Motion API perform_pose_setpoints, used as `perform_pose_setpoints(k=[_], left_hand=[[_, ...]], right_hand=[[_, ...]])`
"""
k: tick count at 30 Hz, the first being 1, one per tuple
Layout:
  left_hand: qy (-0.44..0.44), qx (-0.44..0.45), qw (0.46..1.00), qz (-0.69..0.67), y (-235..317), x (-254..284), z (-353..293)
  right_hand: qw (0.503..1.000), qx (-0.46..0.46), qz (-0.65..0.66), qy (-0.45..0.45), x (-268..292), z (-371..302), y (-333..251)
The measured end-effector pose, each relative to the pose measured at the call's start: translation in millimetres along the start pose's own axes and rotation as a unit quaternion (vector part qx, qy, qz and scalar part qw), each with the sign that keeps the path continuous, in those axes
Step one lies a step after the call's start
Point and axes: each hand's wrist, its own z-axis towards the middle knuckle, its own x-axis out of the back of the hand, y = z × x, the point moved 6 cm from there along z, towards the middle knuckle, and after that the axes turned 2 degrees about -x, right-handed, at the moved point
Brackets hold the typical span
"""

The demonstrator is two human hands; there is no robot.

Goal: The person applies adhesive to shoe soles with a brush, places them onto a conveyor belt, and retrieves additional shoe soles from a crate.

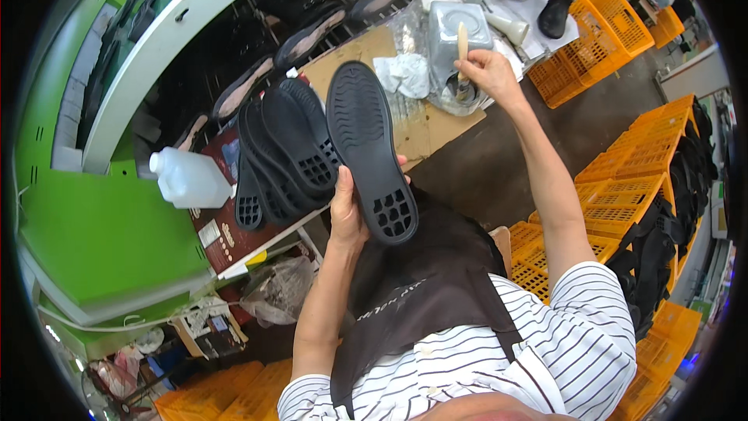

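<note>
A black shoe sole [366, 148] is gripped in my left hand [347, 210], its ridged and honeycombed face turned up toward me. The thumb lies along one edge and fingertips show at the other. My right hand [489, 76] is closed around the pale handle of a brush [463, 47]. The brush points down into a clear plastic container [456, 31], its bristles partly hidden by the rim. Left of the held sole, several more black soles [284, 148] lean together in a row on the table. A crumpled white cloth [402, 75] lies beside the container.
A white plastic jug [189, 179] stands at the left by a green machine [93, 226]. Behind the table, shoes sit on a rack [312, 35]. Orange crates [623, 187] line the right side, some holding black items. Dark boots [557, 12] stand at the far right.
</note>
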Motion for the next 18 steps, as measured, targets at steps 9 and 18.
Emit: perform_pose_setpoints(k=[9, 18], left_hand=[[0.035, -0.041, 0.999, -0.005, 14.2, 21.7, -12.7], [0.071, -0.048, 0.996, -0.031, 5.5, 26.1, -19.3]], right_hand=[[0.997, 0.023, -0.068, -0.037, 8.9, -10.7, -25.0], [0.998, 0.048, -0.033, 0.029, -4.6, -29.1, -16.8]])
